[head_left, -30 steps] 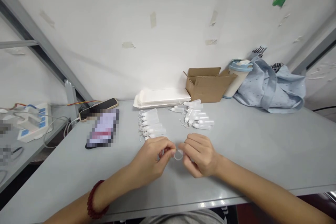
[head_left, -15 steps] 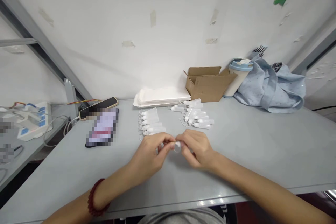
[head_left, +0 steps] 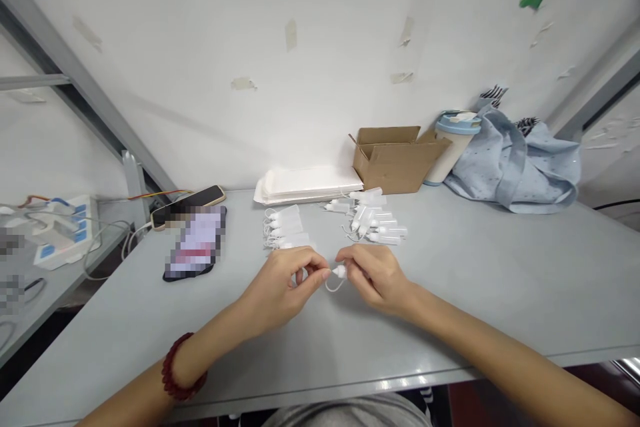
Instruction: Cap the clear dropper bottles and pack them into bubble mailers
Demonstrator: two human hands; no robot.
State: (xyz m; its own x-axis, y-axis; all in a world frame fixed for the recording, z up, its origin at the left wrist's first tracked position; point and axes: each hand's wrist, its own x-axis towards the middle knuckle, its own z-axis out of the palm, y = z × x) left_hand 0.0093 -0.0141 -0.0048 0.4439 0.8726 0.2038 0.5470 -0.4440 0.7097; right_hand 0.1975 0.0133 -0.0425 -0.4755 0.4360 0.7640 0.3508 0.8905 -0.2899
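Observation:
In the middle of the table's near half, my right hand (head_left: 375, 275) is closed around a small white squeeze bottle. Its pointed nozzle (head_left: 339, 271) sticks out to the left from between my fingers, and most of the body is hidden in the hand. A thin white strap (head_left: 334, 290) loops below the nozzle towards the left fingertips. My left hand (head_left: 295, 277) pinches with thumb and forefinger at the nozzle's tip, on what seems to be the strap's small cap. Behind it lies a row of similar bottles (head_left: 287, 220); a looser heap of bottles (head_left: 377, 220) lies behind the right hand.
White flat packets (head_left: 310, 183) and an open cardboard box (head_left: 397, 170) stand along the wall, with a lidded cup (head_left: 453, 150) and a light blue cloth bag (head_left: 520, 173) to the right. Two phones, one a black phone (head_left: 193, 205), and a power strip (head_left: 70, 230) are at left.
My hands have moved slightly apart. The nozzle now shows more clearly between them, and the strap hangs in a wider loop.

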